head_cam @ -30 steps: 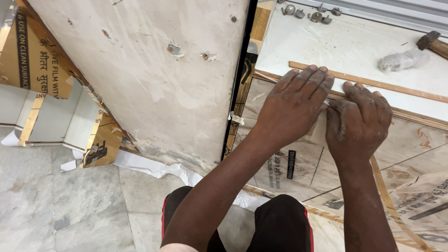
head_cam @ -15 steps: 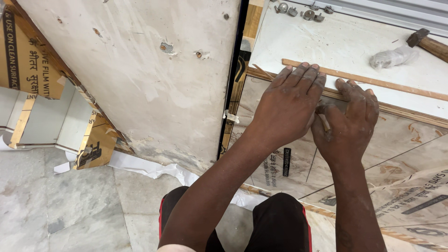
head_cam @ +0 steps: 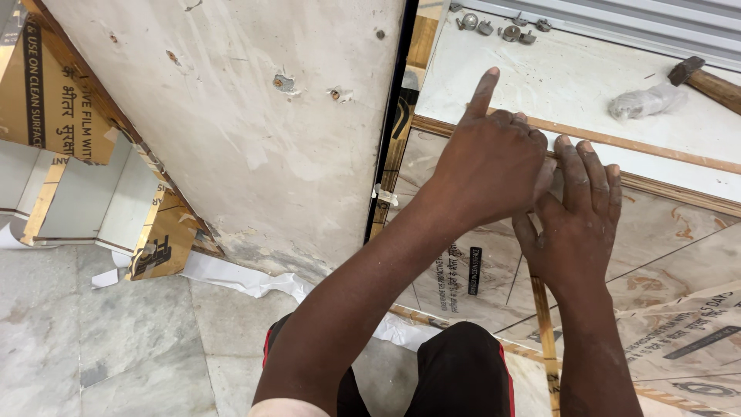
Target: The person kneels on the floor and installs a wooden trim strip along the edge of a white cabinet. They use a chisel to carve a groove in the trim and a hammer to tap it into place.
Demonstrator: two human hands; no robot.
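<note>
The left hand (head_cam: 488, 162) is laid knuckles-up on the plywood edge strip (head_cam: 656, 187) of a laminated board (head_cam: 664, 232), fingers curled narrow and the index finger raised toward 12 o'clock. The right hand (head_cam: 575, 224) is placed flat just beside it at 3 o'clock, fingers spread narrowly over the same strip; whether anything is pinched beneath either hand cannot be told. A thin wooden batten (head_cam: 648, 144) lies parallel to the strip, at 12 o'clock from the hands.

Open room is bounded at 9 o'clock by a black metal edge (head_cam: 386, 147) and a tilted, stained white panel (head_cam: 231, 131). A bare white surface (head_cam: 571, 85) extends toward 12 o'clock. At 1 o'clock a hammer (head_cam: 706, 81) and a crumpled clear plastic bag (head_cam: 647, 100) are found; at 12 o'clock, a group of metal fittings (head_cam: 502, 29).

A yellow-brown cardboard package (head_cam: 54, 93) with black print is seen at 9 o'clock. A narrow black rectangular label (head_cam: 474, 270) sits on the board's marble-patterned protective film, at 6 o'clock from the left hand. Marble floor (head_cam: 93, 340) fills 7 o'clock.
</note>
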